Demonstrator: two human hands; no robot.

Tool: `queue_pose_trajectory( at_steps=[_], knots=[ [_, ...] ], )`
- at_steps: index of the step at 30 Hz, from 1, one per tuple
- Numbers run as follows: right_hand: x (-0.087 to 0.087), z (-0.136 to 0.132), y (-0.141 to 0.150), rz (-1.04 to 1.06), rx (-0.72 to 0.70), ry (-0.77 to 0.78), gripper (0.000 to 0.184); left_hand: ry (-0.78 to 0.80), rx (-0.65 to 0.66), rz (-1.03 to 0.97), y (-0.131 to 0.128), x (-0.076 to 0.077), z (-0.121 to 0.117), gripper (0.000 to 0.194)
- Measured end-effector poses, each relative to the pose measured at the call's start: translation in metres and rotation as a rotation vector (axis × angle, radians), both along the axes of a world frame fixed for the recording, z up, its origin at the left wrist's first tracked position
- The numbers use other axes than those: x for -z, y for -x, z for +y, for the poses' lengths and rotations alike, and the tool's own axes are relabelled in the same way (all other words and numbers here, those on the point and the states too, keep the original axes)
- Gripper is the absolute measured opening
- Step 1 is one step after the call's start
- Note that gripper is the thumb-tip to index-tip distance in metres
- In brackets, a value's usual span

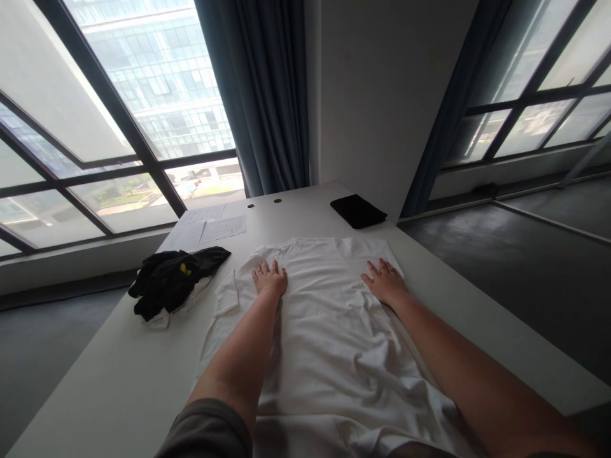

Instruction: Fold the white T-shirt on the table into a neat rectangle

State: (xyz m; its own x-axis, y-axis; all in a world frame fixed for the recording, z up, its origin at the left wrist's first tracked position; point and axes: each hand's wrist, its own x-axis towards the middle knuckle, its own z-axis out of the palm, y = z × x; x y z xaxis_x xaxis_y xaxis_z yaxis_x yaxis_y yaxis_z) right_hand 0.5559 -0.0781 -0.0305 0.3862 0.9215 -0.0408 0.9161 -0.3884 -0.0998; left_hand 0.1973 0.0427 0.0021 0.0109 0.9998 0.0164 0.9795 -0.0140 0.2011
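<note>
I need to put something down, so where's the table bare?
Bare tabletop shows left of the white shirt, nearer you than the black heap; along the shirt's right side; and beyond its top, between the papers and the folded black cloth. It's crowded where the heap nears the shirt and papers.

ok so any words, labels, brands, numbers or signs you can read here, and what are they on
No text can be read for certain.
White paper sheets on the table's far left: faint marks like writing or print, too small and blurred to read.
Crumpled black cloth bundle: a small yellow patch, no letters that I can make out.
White fabric shirt: no text visible.
Flat, folded black item: no text visible.
</note>
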Motion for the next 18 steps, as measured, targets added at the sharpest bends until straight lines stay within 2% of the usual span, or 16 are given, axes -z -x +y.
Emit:
queue_pose_trajectory(
  at_steps=[3,5,9,12,15,18],
  knots=[
    [-0.002,0.002,-0.009,-0.005,-0.005,0.011,0.074,0.080,0.106,0.011,0.013,-0.004,-0.008,0.071],
    [-0.004,0.006,-0.015,0.007,0.010,0.014,0.074,0.113,0.139,0.017,0.031,-0.008,-0.014,0.069],
    [-0.008,0.015,-0.027,0.033,0.077,0.042,0.077,0.022,0.023,0.088,0.088,-0.009,-0.033,0.065],
    [-0.007,0.019,-0.034,0.037,0.115,0.039,0.078,0.023,-0.055,0.090,0.131,-0.006,-0.054,0.064],
    [-0.008,0.021,-0.039,0.048,0.153,-0.032,0.079,0.000,-0.039,0.094,0.156,-0.003,-0.074,0.063],
    [-0.020,0.028,-0.039,0.059,0.138,-0.205,0.076,-0.035,-0.028,0.093,0.158,-0.002,-0.091,0.062]
  ],
)
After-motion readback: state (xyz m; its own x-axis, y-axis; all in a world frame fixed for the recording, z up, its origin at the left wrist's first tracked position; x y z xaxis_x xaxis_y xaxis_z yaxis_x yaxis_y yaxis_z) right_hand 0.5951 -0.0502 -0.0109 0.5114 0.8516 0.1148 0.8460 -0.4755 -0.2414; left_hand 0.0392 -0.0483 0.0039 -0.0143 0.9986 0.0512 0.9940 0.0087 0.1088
